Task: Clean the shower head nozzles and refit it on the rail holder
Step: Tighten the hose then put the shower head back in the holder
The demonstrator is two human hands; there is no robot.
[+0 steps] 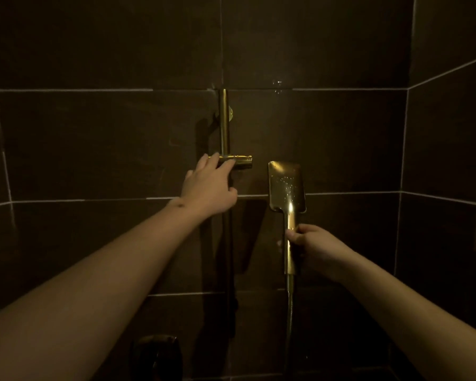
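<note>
Two hands are up at the wall, and much around them is hard for me to read in this dim light. My left hand [208, 185] reaches to the gold holder [241, 160] on the rail [224, 122]; its fingers lie over the holder's left part and its thumb sits below, but I cannot tell whether they truly clamp it or only rest there. That hand covers the spot where holder meets rail, and below it the rail fades into shadow. My right hand [312, 244] is wrapped around the handle of the shower head [286, 187], which stands upright just right of the holder, off the rail and apart from it. Its flat rectangular face catches light, with small bright specks on it; I cannot say if they are nozzles or drops. The hose [289, 320] hangs from the handle's bottom end and runs out of sight at the lower edge. A dark rounded fitting [157, 353] low on the left is cut off and too dim to name. Large dark tiles with pale grout lines cover the wall [94, 138], and a side wall meets it in a corner at the right. A few water drops [278, 86] glint on the tile above the shower head.
</note>
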